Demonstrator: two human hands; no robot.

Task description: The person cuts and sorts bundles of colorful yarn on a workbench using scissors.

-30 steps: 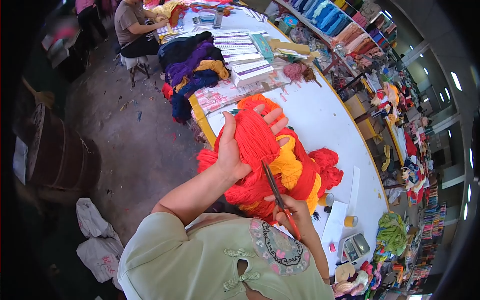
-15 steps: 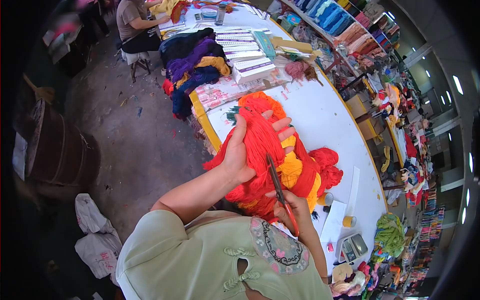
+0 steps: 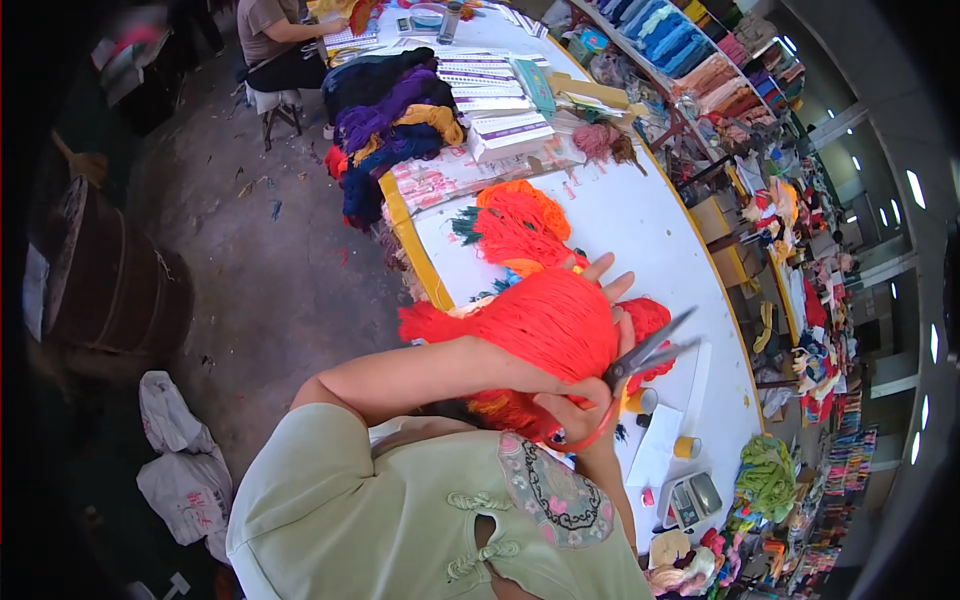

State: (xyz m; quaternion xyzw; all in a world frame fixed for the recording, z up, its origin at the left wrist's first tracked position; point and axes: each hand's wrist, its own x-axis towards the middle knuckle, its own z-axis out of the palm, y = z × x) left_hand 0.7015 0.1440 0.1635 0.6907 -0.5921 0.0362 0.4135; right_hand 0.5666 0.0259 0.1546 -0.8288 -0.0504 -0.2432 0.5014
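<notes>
A bundle of red yarn (image 3: 550, 320) lies across my left hand (image 3: 600, 268), hiding most of the palm. Spread fingertips stick out past its far side. My right hand (image 3: 578, 416) grips the scissors (image 3: 622, 368) by their red handles, close to my left wrist. The dark blades are apart and point up to the right, beside the yarn. Beyond my hands, another red yarn bundle (image 3: 515, 230) with an orange part and dark green ends lies on the white table (image 3: 620, 210). More red yarn (image 3: 650, 318) rests behind the scissors.
Dark and purple yarn (image 3: 390, 120) hangs over the table's left edge. White boxes (image 3: 510, 135) stand farther back, near a seated person (image 3: 270, 45). At the right are a small scale (image 3: 695, 498), yellow tape rolls (image 3: 687, 447) and green yarn (image 3: 768, 465). A rusty barrel (image 3: 115, 270) stands left.
My left hand has shifted right and turned with the red yarn, uncovering the bundle behind. The scissors have moved up and right, and their blades have opened.
</notes>
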